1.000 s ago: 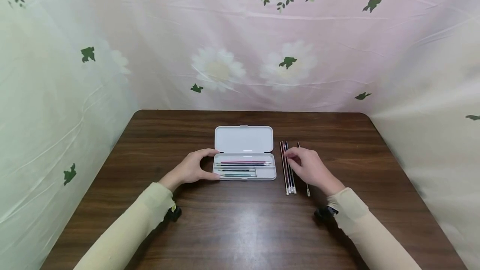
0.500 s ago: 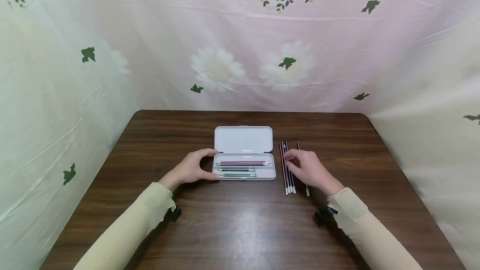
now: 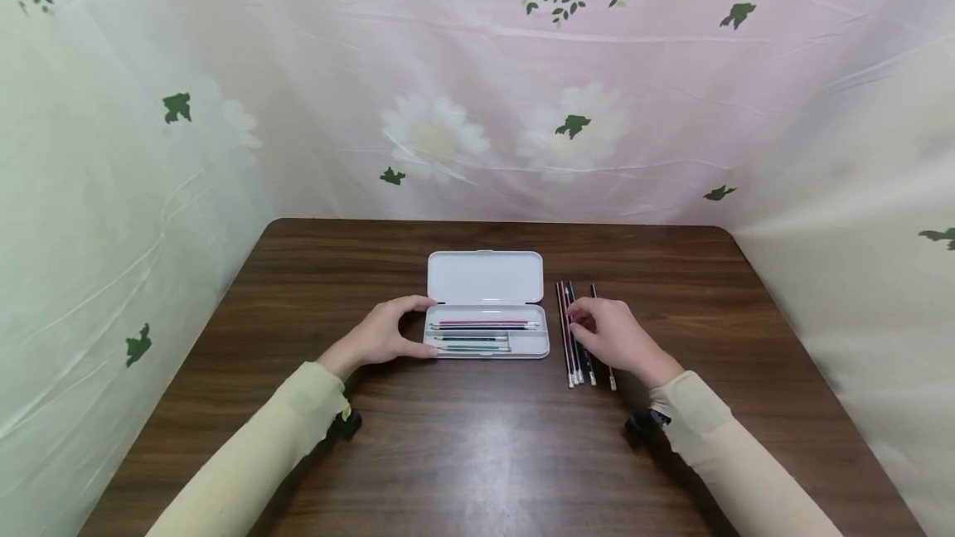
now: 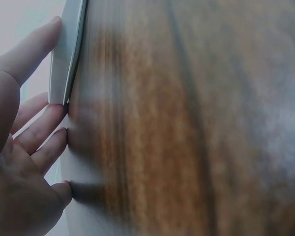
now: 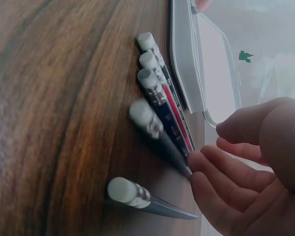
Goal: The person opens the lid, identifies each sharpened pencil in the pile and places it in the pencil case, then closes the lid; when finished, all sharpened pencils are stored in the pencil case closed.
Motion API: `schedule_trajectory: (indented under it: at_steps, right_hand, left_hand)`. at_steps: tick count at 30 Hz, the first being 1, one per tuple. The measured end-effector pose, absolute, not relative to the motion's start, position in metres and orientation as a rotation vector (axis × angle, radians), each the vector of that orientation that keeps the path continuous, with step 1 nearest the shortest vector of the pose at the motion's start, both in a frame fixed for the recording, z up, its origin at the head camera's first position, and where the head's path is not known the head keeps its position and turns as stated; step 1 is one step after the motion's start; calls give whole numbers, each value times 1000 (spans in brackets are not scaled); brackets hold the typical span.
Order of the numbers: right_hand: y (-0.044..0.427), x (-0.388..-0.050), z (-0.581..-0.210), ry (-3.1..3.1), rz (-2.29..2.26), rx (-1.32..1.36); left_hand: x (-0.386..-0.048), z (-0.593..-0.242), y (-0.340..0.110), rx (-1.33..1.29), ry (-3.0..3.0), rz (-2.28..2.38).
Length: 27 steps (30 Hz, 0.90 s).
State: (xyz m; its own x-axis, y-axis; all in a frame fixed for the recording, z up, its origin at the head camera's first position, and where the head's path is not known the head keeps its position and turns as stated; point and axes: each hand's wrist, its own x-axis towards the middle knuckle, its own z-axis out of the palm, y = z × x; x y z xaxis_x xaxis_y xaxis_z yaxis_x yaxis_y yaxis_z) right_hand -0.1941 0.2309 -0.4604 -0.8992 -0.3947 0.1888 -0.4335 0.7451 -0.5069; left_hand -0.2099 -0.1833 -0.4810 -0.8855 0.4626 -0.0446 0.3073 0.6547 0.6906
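Observation:
A white pencil case (image 3: 531, 344) lies open on the table, several pencils (image 3: 472, 338) in its two long sections. My left hand (image 3: 376, 334) holds the case's left end, thumb at the near corner and index finger at the far one. To the right of the case lie several loose pencils (image 3: 564, 338) with white eraser ends towards me. The right hand (image 3: 615, 334) curls over them, its fingertips pinching a dark pencil (image 5: 162, 140). This pencil slants away from the group and looks blurred in the right wrist view; the fingers hide its far part.
One separate pencil (image 5: 160, 205) lies right of the group, partly under the right hand. The case's lid (image 3: 485, 276) leans back behind its base. All stand on a dark wooden table (image 3: 477, 437), with a patterned curtain (image 3: 492, 73) around its back and sides.
The eraser end of the dark pencil has swung right, away from the other loose ones. My right fingertips have drawn closer together. The left hand and the case stay put.

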Motion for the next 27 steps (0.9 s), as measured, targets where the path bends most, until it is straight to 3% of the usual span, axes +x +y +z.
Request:
schedule_trajectory:
  at_steps: [27]
  right_hand:
    - [211,-194,-455,-2999,656,443]
  left_hand:
    - [-210,-482,-183,627,2667,1037]
